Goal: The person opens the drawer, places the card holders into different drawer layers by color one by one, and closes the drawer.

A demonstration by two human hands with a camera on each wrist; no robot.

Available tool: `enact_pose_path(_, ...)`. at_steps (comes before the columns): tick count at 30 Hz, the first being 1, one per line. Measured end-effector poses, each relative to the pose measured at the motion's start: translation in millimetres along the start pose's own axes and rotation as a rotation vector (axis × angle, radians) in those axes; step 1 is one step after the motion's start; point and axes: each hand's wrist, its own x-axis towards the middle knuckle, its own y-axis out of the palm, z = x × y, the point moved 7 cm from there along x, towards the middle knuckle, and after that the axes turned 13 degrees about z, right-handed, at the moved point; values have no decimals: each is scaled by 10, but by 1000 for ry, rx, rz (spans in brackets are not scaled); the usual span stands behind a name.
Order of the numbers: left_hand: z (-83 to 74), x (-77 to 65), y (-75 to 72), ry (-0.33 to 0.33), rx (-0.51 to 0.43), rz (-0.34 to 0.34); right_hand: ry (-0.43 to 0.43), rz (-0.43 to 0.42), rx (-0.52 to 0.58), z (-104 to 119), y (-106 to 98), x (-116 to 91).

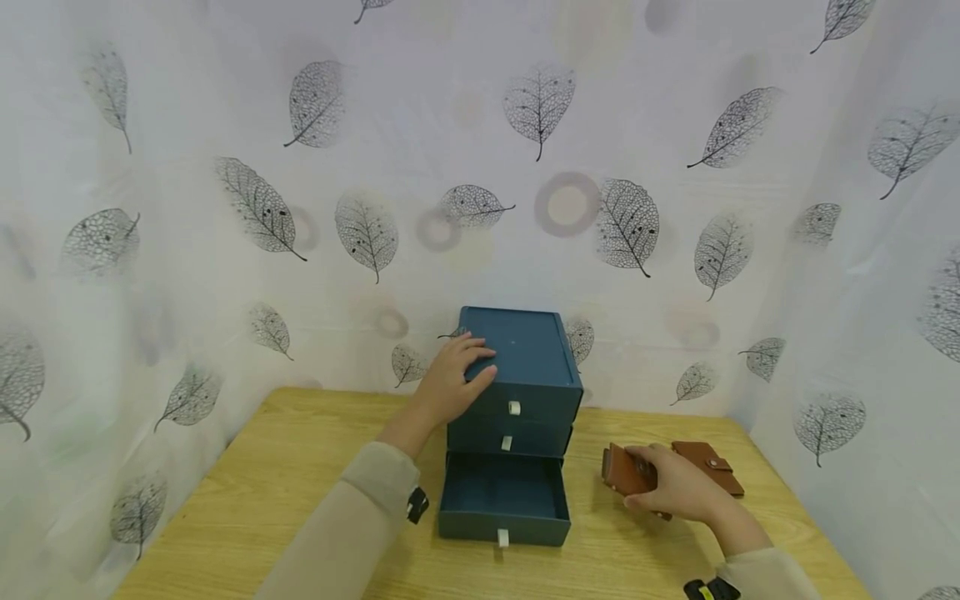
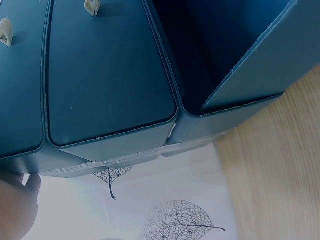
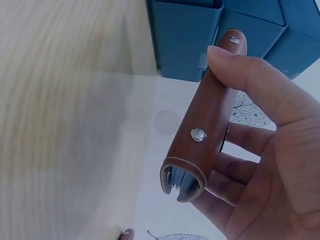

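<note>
In the head view, a dark blue three-drawer organizer point(image 1: 528, 346) stands on the table, its bottom drawer point(image 1: 536, 532) pulled out with a bare floor inside. My left hand point(image 1: 448, 382) rests on its top left edge, fingers spread over the lid; only part of that hand shows in the left wrist view. My right hand point(image 1: 678, 487) holds a brown leather card holder point(image 1: 628, 471) to the right of the drawer. Seen from the right wrist, the card holder point(image 3: 207, 117) has a riveted spine and clear sleeves inside, with the thumb on the spine and fingers behind.
A second brown leather holder with a snap strap point(image 1: 708, 467) lies on the wooden table point(image 1: 315, 467) just beyond my right hand. The two upper drawers are closed, each with a pale pull tab point(image 1: 514, 407). A leaf-patterned curtain point(image 1: 465, 275) hangs behind and at both sides.
</note>
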Motion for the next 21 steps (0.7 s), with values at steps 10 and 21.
enact_pose_path(10, -9, 2, -8, -3, -5, 1, -33, -51, -16, 154, -77, -73)
enact_pose_path(21, -18, -7, -11, -3, -9, 7, -69, -89, 30, 292, -158, -133)
